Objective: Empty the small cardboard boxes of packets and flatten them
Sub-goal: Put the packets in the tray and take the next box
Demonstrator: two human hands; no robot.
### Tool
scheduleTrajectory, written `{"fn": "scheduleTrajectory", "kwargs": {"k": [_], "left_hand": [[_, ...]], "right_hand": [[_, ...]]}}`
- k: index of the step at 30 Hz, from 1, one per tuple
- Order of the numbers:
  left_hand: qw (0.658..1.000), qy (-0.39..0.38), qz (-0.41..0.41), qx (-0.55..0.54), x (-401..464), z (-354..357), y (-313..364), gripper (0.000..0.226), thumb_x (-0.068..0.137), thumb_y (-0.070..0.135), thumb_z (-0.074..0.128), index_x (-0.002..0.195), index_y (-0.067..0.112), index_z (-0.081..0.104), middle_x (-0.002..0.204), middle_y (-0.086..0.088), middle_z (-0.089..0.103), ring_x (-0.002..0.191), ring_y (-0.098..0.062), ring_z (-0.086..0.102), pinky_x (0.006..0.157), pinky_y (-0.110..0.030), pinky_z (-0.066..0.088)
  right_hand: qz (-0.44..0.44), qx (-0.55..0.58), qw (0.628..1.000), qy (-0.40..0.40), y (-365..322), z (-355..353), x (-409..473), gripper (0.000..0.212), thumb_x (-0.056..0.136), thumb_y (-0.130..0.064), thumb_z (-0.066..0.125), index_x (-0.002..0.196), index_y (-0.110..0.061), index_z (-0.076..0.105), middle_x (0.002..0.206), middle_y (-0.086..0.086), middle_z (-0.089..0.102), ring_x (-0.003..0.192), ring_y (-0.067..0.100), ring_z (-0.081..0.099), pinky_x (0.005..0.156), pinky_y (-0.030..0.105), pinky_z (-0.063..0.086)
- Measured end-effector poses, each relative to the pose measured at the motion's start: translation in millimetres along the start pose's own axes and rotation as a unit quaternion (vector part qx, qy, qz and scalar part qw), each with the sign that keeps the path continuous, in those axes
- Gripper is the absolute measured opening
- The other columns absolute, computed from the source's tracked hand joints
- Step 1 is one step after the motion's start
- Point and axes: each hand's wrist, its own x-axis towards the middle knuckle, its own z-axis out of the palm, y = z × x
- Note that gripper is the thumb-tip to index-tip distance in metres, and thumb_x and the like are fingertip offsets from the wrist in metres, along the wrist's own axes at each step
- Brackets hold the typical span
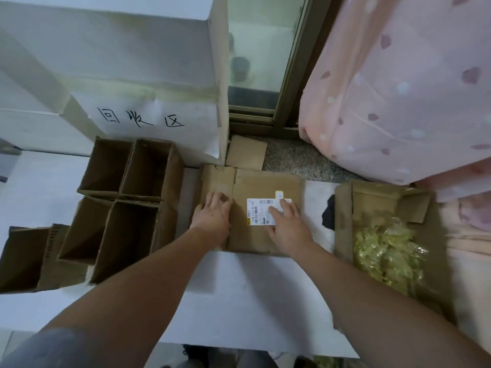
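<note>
My left hand (212,213) and right hand (285,221), fingers straight, press the flattened box (255,187); open boxes (125,197) wait at 9 o'clock, nearer the left.

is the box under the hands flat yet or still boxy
Flat. The cardboard box lies as one sheet on the white table, shipping label face up, with the left hand and right hand pressing on it, fingers straight.

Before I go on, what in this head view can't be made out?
- Shipping label text: too small, and the right hand covers part of it.
- Under the flattened box: hidden by the cardboard and both hands; left hand presses its left panel.
- Dark object: half hidden behind the packet box.
- Upright boxes' bottoms: in shadow.
</note>
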Motion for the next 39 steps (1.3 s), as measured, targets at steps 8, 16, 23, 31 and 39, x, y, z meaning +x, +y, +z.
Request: {"fn": "scheduleTrajectory", "kwargs": {"k": [8,16,23,31,39], "left_hand": [[0.999,0.022,0.019,-0.045,-36.4,-13.8,15.0,0.069,0.100,0.026,0.048,0.164,0.016,0.022,0.174,-0.014,0.007,0.161,-0.032,-0.001,0.130,-0.047,0.010],[0.983,0.116,0.144,-0.010,-117.5,-96.6,-25.3,0.073,0.102,0.042,0.055,0.163,0.016,0.025,0.168,-0.008,0.030,0.153,-0.028,0.029,0.125,-0.042,0.023],[0.970,0.175,0.168,0.031,-205.0,-167.4,-117.1,0.070,0.104,0.043,0.055,0.162,0.013,0.028,0.168,-0.009,0.032,0.155,-0.024,0.025,0.127,-0.035,0.012],[0.975,0.217,0.041,0.005,-288.0,-186.8,-209.3,0.069,0.105,0.051,0.052,0.164,0.022,0.028,0.168,-0.002,0.031,0.155,-0.024,0.028,0.125,-0.044,0.027],[0.978,0.195,-0.072,-0.022,-333.7,-150.8,-267.7,0.070,0.106,0.052,0.051,0.164,0.024,0.027,0.170,-0.001,0.029,0.156,-0.025,0.025,0.126,-0.042,0.024]], "right_hand": [[0.023,-0.020,0.999,-0.035,-12.1,-20.5,-32.2,0.074,0.099,-0.029,0.051,0.162,-0.024,0.012,0.171,0.005,-0.005,0.157,0.028,-0.002,0.126,0.043,0.016],[-0.030,0.039,0.998,0.039,-87.8,-100.3,-96.7,0.067,0.104,-0.036,0.050,0.162,-0.027,0.019,0.170,-0.001,0.015,0.152,0.027,0.026,0.118,0.043,0.032],[-0.161,-0.022,0.982,0.098,-210.1,-169.2,-116.7,0.067,0.103,-0.040,0.054,0.161,-0.019,0.026,0.167,0.006,0.025,0.153,0.022,0.024,0.123,0.030,0.018],[-0.276,-0.111,0.953,0.065,-329.4,-190.0,-117.6,0.069,0.102,-0.045,0.053,0.160,-0.018,0.029,0.164,0.005,0.031,0.149,0.025,0.031,0.122,0.037,0.026],[-0.330,-0.118,0.936,0.025,-397.6,-168.6,-123.7,0.069,0.102,-0.045,0.055,0.160,-0.024,0.026,0.166,-0.001,0.029,0.151,0.020,0.029,0.123,0.041,0.029]]}}
